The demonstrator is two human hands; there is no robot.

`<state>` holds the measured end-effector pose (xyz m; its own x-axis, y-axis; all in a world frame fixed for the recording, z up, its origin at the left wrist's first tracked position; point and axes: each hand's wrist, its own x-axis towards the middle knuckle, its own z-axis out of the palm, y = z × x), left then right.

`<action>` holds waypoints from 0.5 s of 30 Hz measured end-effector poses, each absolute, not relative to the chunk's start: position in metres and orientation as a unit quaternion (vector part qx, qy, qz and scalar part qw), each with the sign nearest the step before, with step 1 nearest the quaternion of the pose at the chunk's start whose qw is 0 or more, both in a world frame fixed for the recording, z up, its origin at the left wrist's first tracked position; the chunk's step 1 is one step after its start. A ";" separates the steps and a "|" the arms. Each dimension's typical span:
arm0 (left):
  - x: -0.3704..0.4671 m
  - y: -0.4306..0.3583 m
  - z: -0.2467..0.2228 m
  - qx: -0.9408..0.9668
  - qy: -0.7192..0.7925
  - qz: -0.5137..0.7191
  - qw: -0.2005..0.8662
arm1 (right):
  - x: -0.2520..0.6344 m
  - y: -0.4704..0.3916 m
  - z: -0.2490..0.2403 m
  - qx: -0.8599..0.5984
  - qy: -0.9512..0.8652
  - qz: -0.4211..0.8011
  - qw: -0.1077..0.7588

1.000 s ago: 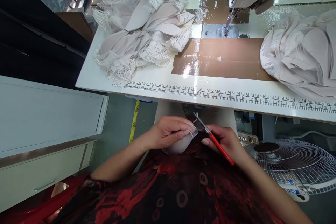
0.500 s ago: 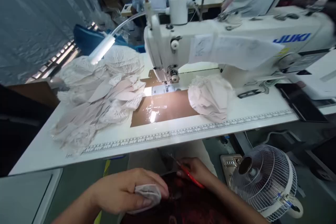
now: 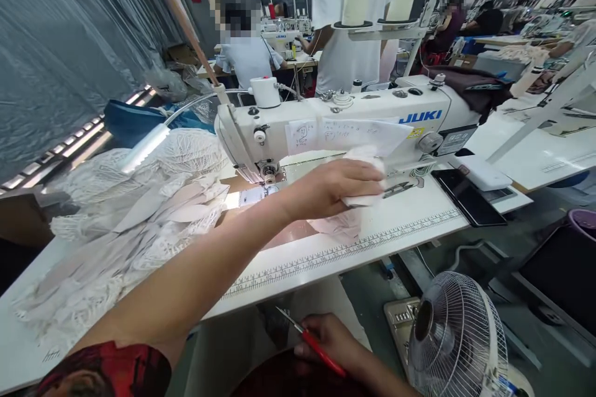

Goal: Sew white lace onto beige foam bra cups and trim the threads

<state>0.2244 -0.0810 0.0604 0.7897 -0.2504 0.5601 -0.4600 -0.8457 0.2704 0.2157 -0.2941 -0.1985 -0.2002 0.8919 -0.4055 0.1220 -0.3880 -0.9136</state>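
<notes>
My left hand (image 3: 347,183) reaches across the sewing table, fingers closed on a pale fabric piece (image 3: 363,200). It is over a small stack of pale, lace-edged fabric pieces (image 3: 339,226), which it partly hides. Low in front of the table edge, my right hand (image 3: 333,338) is wrapped around red-handled scissors (image 3: 319,350), their metal tip pointing up and left. A white sewing machine (image 3: 316,121) stands behind my left hand, its needle area beside my forearm. To the left spreads a large heap of lace-trimmed pieces (image 3: 153,217).
A lit lamp (image 3: 146,147) hangs over the heap. Along the table's front edge runs a printed ruler (image 3: 335,254). A dark phone-like slab (image 3: 468,197) lies at right. Below stands a caged fan (image 3: 459,335). Other people (image 3: 249,59) are behind the machine.
My left hand has risen from below the table edge with the fabric piece to the stack at right. My right hand stays low with the scissors. The view has tilted up.
</notes>
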 end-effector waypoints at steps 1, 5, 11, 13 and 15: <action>0.227 -0.070 0.044 0.930 -0.171 0.257 0.199 | 0.217 -0.295 -0.199 -0.545 -0.442 0.638 0.317; 0.219 -0.049 0.000 0.947 -0.070 0.217 0.224 | 0.222 -0.298 -0.193 -0.518 -0.414 0.656 0.361; 0.214 -0.055 0.019 0.973 -0.063 0.085 0.205 | 0.227 -0.296 -0.188 -0.483 -0.370 0.703 0.368; 0.220 -0.055 0.027 0.976 -0.048 0.026 0.211 | 0.226 -0.295 -0.191 -0.480 -0.367 0.708 0.365; 0.227 -0.053 0.025 0.972 -0.025 0.010 0.232 | 0.225 -0.294 -0.194 -0.476 -0.362 0.714 0.364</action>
<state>0.2267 -0.0533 0.0250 0.9986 -0.0431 0.0308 -0.0524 -0.8911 0.4507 0.2254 -0.2941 -0.1944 -0.2813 0.8645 -0.4167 -0.1759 -0.4733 -0.8632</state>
